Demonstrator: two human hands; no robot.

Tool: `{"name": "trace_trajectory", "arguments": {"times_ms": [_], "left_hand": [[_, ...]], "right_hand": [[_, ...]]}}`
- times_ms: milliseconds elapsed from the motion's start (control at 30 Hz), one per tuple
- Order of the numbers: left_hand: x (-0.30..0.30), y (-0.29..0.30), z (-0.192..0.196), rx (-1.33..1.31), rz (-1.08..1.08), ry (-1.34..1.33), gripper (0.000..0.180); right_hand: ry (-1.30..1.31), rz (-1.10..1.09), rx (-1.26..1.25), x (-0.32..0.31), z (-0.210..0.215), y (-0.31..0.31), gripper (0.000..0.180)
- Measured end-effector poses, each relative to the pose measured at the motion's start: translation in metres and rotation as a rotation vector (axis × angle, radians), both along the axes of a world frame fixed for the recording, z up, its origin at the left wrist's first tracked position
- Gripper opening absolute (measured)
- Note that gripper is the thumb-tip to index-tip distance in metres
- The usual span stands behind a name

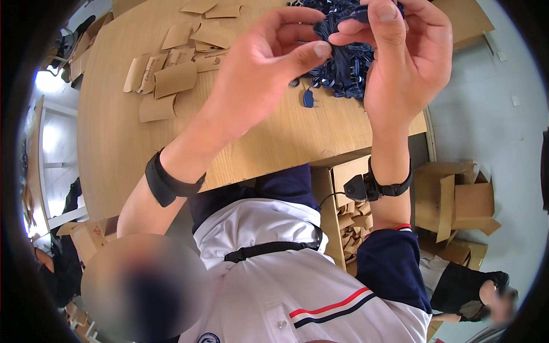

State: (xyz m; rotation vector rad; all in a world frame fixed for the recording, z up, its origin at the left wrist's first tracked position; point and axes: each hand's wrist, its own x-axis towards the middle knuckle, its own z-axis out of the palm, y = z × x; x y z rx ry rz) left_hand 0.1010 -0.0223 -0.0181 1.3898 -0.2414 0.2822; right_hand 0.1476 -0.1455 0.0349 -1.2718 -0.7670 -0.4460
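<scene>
Above the far side of the table, my left hand (271, 57) has its fingers curled around a bundled dark blue cable (323, 27). My right hand (409, 54) pinches a dark blue plug (359, 14) between thumb and fingers, close to the left hand's fingertips. Whether the plug and that bundle are joined I cannot tell. Under and behind both hands lies a heap of dark blue cables (349, 74). One plug with metal pins (309, 98) lies on the wood at the heap's near edge.
Brown cardboard sleeves (174, 79) are scattered on the left of the wooden table (274, 137). Below its right edge stands an open carton of cardboard pieces (355, 226). More cartons (457, 197) stand on the floor at right, with another person (463, 288) beyond.
</scene>
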Motion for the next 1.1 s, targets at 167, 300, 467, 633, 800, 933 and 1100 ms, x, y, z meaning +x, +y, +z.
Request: {"name": "trace_trajectory", "arguments": {"times_ms": [167,300,467,633,800,933,1100], "left_hand": [[-0.007,0.006,0.005,-0.382,0.012,0.099,0.047],[-0.017,0.025,0.005,-0.251,0.076,-0.11,0.053],[-0.043,0.035,0.017,0.331,0.271,-0.178,0.05],[-0.08,0.066,-0.028,1.126,0.661,0.262,0.051],[-0.115,0.088,-0.08,1.458,0.7,0.251,0.04],[-0.137,0.099,-0.079,1.313,0.531,0.291,0.035],[-0.144,0.117,-0.078,1.324,0.706,0.383,0.026]], "right_hand": [[0.017,0.237,-0.205,-0.002,0.005,-0.026,0.014],[0.48,0.07,-0.495,-0.029,0.016,0.001,0.01],[0.293,0.125,-0.595,-0.018,-0.016,-0.003,0.018],[-0.193,-0.029,-0.665,-0.012,-0.026,-0.002,0.014],[-0.235,0.041,-0.575,-0.015,-0.03,0.0,0.016],[-0.39,-0.008,-0.586,-0.018,-0.023,0.0,0.02],[-0.383,0.04,-0.478,-0.017,-0.011,0.002,0.026]]}}
